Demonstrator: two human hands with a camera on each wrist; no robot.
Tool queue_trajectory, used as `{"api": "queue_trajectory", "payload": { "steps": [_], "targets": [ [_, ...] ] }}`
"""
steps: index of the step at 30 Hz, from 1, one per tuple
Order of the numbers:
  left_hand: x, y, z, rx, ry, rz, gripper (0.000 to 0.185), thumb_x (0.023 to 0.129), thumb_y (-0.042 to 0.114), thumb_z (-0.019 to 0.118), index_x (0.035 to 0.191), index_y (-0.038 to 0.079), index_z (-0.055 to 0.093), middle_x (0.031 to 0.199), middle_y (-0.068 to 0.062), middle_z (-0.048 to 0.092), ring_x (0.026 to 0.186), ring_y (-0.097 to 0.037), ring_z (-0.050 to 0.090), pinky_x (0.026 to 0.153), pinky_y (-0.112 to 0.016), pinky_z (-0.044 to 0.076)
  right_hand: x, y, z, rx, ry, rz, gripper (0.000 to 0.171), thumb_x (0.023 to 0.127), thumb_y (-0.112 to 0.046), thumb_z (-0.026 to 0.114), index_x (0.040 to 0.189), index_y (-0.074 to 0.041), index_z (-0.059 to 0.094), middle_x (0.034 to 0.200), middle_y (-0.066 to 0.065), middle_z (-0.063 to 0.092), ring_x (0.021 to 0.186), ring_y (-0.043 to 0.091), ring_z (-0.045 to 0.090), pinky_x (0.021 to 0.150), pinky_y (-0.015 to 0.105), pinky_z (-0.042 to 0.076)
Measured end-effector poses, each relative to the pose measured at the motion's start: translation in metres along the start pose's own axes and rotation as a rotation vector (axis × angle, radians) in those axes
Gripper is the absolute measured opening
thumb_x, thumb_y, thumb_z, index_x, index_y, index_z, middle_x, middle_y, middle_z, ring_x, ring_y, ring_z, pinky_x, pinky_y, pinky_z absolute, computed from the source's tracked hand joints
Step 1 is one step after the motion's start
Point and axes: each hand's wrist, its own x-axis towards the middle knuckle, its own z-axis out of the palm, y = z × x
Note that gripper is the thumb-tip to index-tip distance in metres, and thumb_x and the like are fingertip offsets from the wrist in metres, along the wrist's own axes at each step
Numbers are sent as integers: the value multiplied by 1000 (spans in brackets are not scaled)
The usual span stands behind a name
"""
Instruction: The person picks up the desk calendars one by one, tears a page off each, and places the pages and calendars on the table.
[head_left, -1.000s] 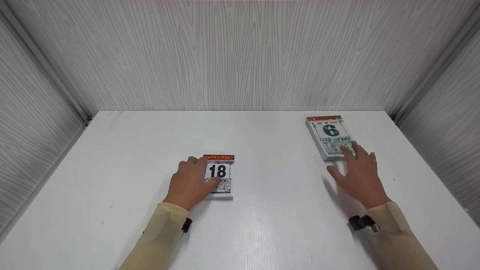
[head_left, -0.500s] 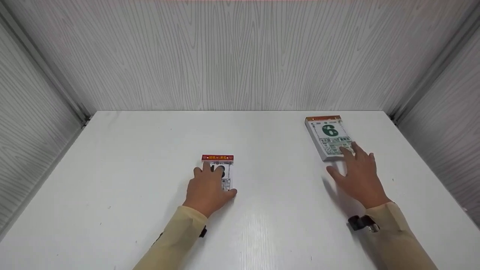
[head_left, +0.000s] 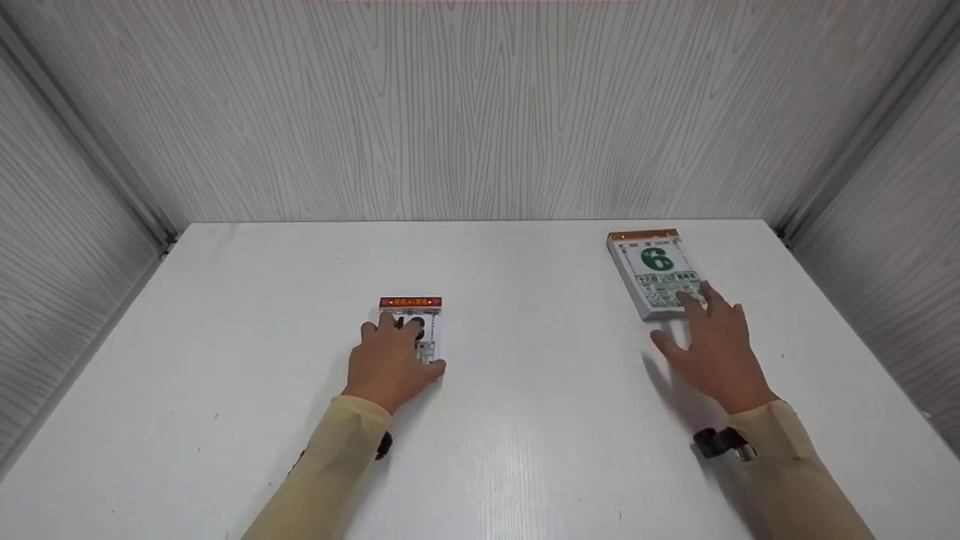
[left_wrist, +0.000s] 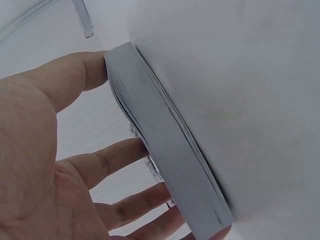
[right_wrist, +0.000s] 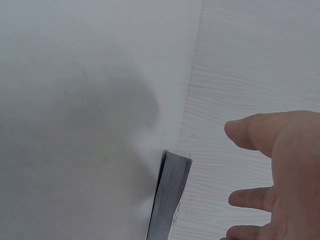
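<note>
A tear-off calendar (head_left: 427, 349) with a red header and a black number, partly covered, lies flat left of centre. My left hand (head_left: 386, 367) spreads over its lower part and grips it, fingers on the top page and thumb at the right side. In the left wrist view, the thumb (left_wrist: 92, 70) touches one corner of the thick page block (left_wrist: 160, 140), and a fingertip shows at the other end. A larger tear-off calendar (head_left: 656, 260) with a green 6 lies tilted at the back right. My right hand (head_left: 712, 356) hovers by its lower right corner, fingers spread, holding nothing.
Both calendars lie on a white tabletop (head_left: 525, 412). A pale wood-grain panel (head_left: 472, 112) rises at the back edge, with similar panels at left (head_left: 67, 247) and right (head_left: 892, 225). Bare tabletop lies between the two calendars.
My left hand shifted right over the smaller calendar, its thumb moving to the right side. Then hand and calendar slid left and slightly away together. The right hand stays in place.
</note>
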Motion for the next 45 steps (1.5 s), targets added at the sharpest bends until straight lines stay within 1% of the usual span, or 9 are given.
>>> {"api": "queue_trajectory", "payload": {
  "steps": [8,13,19,24,27,29,35,40,45],
  "targets": [
    [2,-10,-2,28,-1,29,63,87,43,75,134,4,66,138,-29,54,110,-42,49,80,-54,55,4,-1,6,22,11,-35,71,98,-32,69,146,14,42,151,46,30,138,63,31,112,79,18],
    [3,-10,-3,43,-14,31,66,86,45,76,136,4,66,143,-30,52,114,-43,49,85,-56,54,7,1,5,48,-6,-21,70,98,-30,68,146,14,43,151,45,30,135,62,34,111,75,25],
    [4,-5,2,53,-30,20,69,87,46,75,140,4,62,149,-31,48,118,-45,49,91,-55,54,17,10,0,13,-69,-5,69,99,-28,66,146,16,41,150,46,33,134,61,37,109,72,32],
    [3,-3,4,48,-24,3,69,87,45,76,141,5,62,149,-29,49,120,-46,50,94,-56,54,32,15,-3,-3,-61,-69,66,96,-26,71,140,19,47,137,45,48,118,57,53,97,70,44],
    [3,-1,5,44,-31,4,69,87,45,76,141,5,62,148,-28,50,119,-46,51,95,-57,54,38,16,-2,-18,-90,-68,65,96,-27,72,137,17,50,131,42,53,108,51,57,92,66,47],
    [2,0,6,50,-29,15,68,86,45,77,140,5,63,146,-28,52,117,-45,52,93,-57,54,42,15,-1,-14,-131,-41,66,96,-28,71,139,16,49,134,41,51,110,50,56,93,66,46],
    [2,2,4,81,-17,33,67,86,43,76,139,4,64,140,-28,54,114,-45,52,88,-53,56,52,11,4,33,-256,53,72,100,-33,64,150,12,39,153,41,33,131,54,43,105,69,39],
    [1,3,3,85,-18,28,69,87,45,77,140,4,63,142,-28,53,117,-45,52,92,-54,56,54,12,8,6,-284,41,62,101,-27,63,147,10,46,144,36,50,130,52,49,107,68,40],
    [2,0,3,90,-18,24,69,87,45,77,141,5,62,143,-28,52,117,-44,51,92,-54,56,56,11,10,-15,-281,27,55,101,-24,63,144,7,53,140,32,56,129,50,52,107,67,40]
  ]
}}
